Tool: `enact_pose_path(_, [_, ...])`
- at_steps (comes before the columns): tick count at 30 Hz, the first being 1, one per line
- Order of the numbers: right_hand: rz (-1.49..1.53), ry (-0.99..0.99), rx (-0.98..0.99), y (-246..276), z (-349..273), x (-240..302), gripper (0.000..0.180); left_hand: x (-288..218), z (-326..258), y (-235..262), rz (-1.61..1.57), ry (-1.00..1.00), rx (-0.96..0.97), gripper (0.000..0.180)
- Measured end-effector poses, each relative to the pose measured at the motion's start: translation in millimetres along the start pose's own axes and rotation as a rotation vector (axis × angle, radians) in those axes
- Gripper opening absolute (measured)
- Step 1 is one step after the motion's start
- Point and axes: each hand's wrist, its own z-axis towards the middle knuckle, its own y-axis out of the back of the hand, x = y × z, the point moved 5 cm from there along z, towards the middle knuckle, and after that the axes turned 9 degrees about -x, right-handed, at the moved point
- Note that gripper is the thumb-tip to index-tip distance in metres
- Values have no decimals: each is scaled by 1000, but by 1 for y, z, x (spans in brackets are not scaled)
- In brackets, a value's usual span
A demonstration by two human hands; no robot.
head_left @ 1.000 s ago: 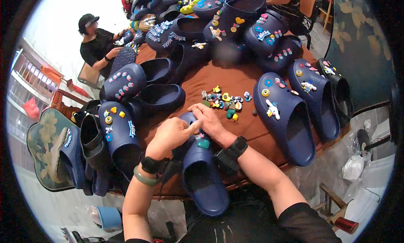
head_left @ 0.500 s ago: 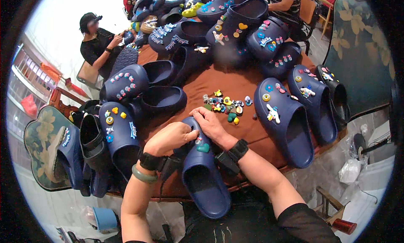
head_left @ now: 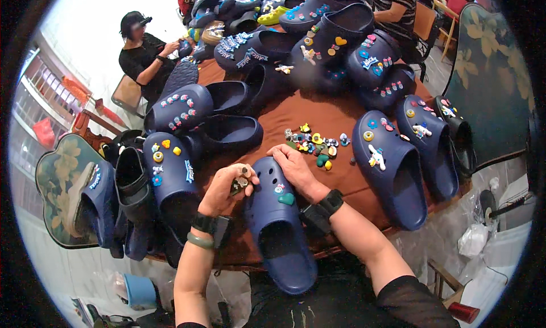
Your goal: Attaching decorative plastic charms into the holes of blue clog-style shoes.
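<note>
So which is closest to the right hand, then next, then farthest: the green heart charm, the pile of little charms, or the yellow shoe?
From the right hand:
1. Green heart charm, on the clog just below it.
2. Charm pile, on the table just beyond.
3. Yellow shoe, far across the table.

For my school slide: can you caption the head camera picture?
Right hand presses on a navy clog while left hand holds small charms beside it.
</note>
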Motion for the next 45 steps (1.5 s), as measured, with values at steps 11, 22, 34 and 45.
enact_pose_path(11, [6, 24, 13, 2, 5, -7, 28, -37, -12, -67, 1464, -410, 34, 65])
enact_pose_path(22, [5, -32, 44, 4, 3, -3, 23, -50, -12, -94, 1456, -305, 312, 48])
enact_pose_path(34, [-45, 23, 48, 6, 5, -6, 28, -40, -21, -95, 1574, -442, 309, 61])
enact_pose_path(45, [-23, 24, 74, -2, 3, -2, 28, -42, -28, -65, 1167, -341, 415, 31])
